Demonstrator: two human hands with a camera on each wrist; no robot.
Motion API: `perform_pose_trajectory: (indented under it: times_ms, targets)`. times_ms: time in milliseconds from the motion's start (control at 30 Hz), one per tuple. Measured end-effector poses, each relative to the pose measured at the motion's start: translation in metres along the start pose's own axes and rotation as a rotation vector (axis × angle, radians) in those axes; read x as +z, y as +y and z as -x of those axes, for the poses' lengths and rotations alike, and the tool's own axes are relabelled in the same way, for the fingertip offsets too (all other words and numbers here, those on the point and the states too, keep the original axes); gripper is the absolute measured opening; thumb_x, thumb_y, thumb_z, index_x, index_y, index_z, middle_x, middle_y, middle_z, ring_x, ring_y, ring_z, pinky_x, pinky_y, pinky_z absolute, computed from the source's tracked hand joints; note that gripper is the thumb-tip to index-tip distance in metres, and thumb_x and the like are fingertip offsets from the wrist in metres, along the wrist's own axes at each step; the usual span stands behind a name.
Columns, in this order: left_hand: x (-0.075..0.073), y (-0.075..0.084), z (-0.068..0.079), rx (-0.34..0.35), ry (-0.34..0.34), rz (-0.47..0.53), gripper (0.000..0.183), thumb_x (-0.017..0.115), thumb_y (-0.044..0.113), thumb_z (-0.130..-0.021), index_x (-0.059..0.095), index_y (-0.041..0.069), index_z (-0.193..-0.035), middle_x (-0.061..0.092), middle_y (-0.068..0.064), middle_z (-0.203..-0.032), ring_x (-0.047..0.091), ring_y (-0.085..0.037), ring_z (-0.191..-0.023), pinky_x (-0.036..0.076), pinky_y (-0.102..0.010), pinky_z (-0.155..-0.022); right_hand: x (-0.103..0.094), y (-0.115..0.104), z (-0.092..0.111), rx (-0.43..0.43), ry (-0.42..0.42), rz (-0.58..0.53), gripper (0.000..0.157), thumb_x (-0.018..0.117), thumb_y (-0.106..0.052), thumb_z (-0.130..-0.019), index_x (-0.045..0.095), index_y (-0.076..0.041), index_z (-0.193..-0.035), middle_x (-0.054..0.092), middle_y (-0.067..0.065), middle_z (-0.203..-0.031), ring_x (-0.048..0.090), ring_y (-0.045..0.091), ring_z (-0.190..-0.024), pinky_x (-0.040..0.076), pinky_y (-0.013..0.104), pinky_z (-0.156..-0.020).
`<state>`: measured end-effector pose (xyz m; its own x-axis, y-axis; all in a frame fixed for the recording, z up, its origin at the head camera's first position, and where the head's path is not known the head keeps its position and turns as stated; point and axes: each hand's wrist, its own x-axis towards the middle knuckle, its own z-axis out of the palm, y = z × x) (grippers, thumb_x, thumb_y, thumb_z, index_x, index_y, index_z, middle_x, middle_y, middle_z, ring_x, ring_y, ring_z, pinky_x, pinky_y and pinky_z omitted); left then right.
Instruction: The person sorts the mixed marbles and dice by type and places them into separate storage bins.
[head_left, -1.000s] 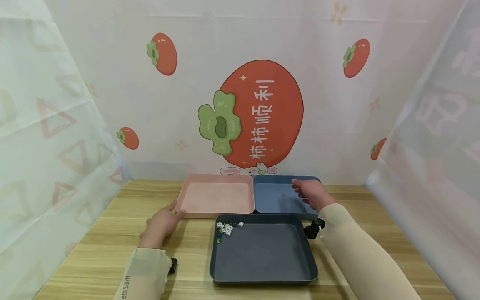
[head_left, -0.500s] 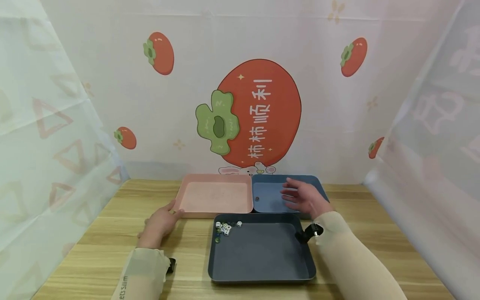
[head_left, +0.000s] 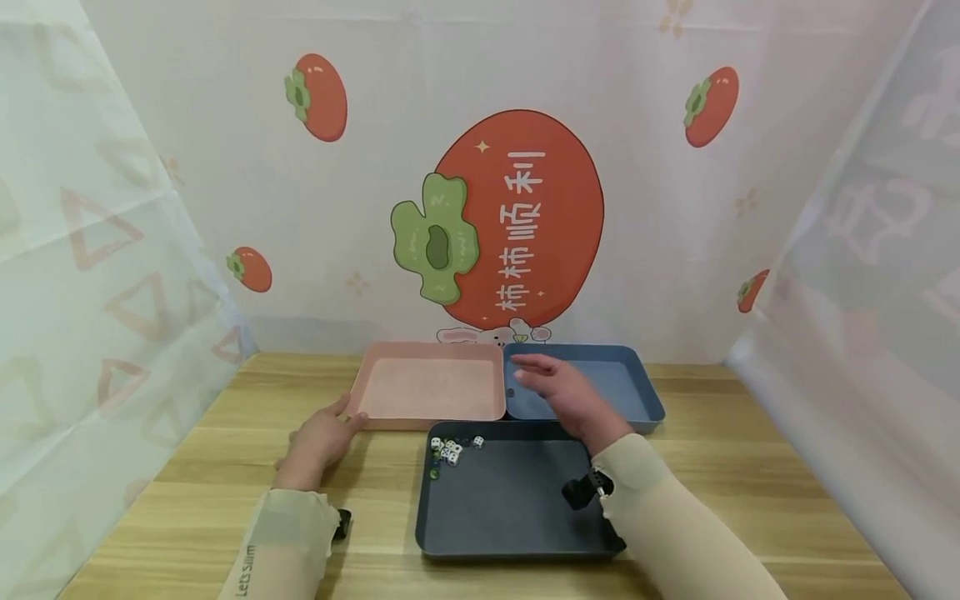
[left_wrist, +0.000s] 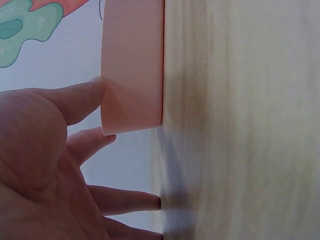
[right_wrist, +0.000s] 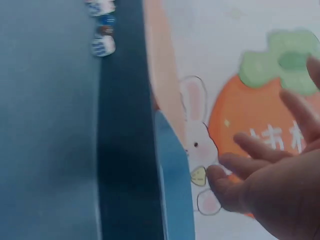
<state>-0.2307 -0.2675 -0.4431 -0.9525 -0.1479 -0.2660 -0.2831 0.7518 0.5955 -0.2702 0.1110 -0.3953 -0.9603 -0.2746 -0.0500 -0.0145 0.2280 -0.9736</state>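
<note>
In the head view my left hand point(head_left: 318, 442) is at the near left corner of the pink tray point(head_left: 431, 423). The left wrist view shows thumb and index fingertips touching that corner on either side, other fingers straight down to the table. My right hand point(head_left: 566, 396) hovers over the near left part of the blue tray point(head_left: 648, 392), fingers extended and nothing visible in them. A small dark round bead point(head_left: 511, 392) lies by that tray's left wall. White dice point(head_left: 453, 454) cluster in the far left corner of the dark grey tray point(head_left: 517, 517), with a green bead point(head_left: 434, 473) beside them.
The pink and blue trays stand side by side at the back of the wooden table point(head_left: 195, 483), the dark grey one just in front. A backdrop printed with persimmons point(head_left: 540, 225) rises behind, and pale cloth point(head_left: 862, 275) hangs at both sides.
My right hand has moved left and nearer across the blue tray. The small bead in that tray came into sight between the first and second frames. My left hand stays at the pink tray's corner.
</note>
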Motion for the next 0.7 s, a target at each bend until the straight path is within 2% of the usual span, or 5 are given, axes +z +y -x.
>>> perform_pose_trajectory:
  times_ms: [133, 300, 400, 500, 700]
  targets:
    - [0.001, 0.000, -0.002, -0.014, 0.005, 0.003, 0.079, 0.043, 0.064, -0.098, 0.021, 0.023, -0.161, 0.021, -0.031, -0.156, -0.005, -0.075, -0.127, -0.004, -0.092, -0.079, 0.016, 0.001, 0.002, -0.068, -0.082, 0.288, 0.042, 0.072, -0.032, -0.093, 0.067, -0.027, -0.134, 0.042, 0.003, -0.154, 0.027, 0.031, -0.145, 0.026, 0.062, -0.111]
    - [0.001, 0.001, -0.003, -0.023, 0.007, 0.001, 0.078, 0.044, 0.063, -0.099, 0.021, 0.023, -0.161, 0.020, -0.031, -0.156, -0.006, -0.076, -0.127, -0.003, -0.092, -0.079, 0.030, 0.009, 0.002, -0.171, -0.214, 0.598, 0.039, 0.075, -0.027, -0.091, 0.070, -0.024, -0.129, 0.030, 0.008, -0.160, 0.012, 0.033, -0.150, 0.021, 0.063, -0.113]
    - [0.001, 0.002, -0.003, -0.031, 0.008, -0.003, 0.077, 0.044, 0.062, -0.099, 0.021, 0.023, -0.161, 0.020, -0.031, -0.156, -0.007, -0.076, -0.127, -0.003, -0.092, -0.079, 0.035, 0.015, 0.001, -0.219, -0.270, 0.710, 0.036, 0.077, -0.024, -0.090, 0.073, -0.021, -0.125, 0.027, 0.014, -0.161, 0.004, 0.037, -0.150, 0.017, 0.065, -0.112]
    - [0.000, 0.002, -0.004, -0.034, 0.009, -0.005, 0.076, 0.044, 0.061, -0.099, 0.021, 0.023, -0.161, 0.019, -0.031, -0.156, -0.007, -0.076, -0.126, -0.003, -0.092, -0.079, 0.040, 0.021, -0.001, -0.254, -0.289, 0.811, 0.032, 0.078, -0.024, -0.089, 0.075, -0.023, -0.121, 0.029, 0.018, -0.159, 0.006, 0.041, -0.149, 0.017, 0.066, -0.112]
    - [0.001, 0.002, -0.004, -0.033, 0.008, -0.002, 0.077, 0.044, 0.062, -0.099, 0.021, 0.023, -0.161, 0.019, -0.030, -0.156, -0.008, -0.076, -0.126, -0.003, -0.092, -0.079, 0.047, 0.026, -0.003, -0.239, -0.327, 0.946, 0.028, 0.077, -0.024, -0.089, 0.076, -0.024, -0.117, 0.031, 0.018, -0.158, 0.008, 0.041, -0.149, 0.016, 0.067, -0.111]
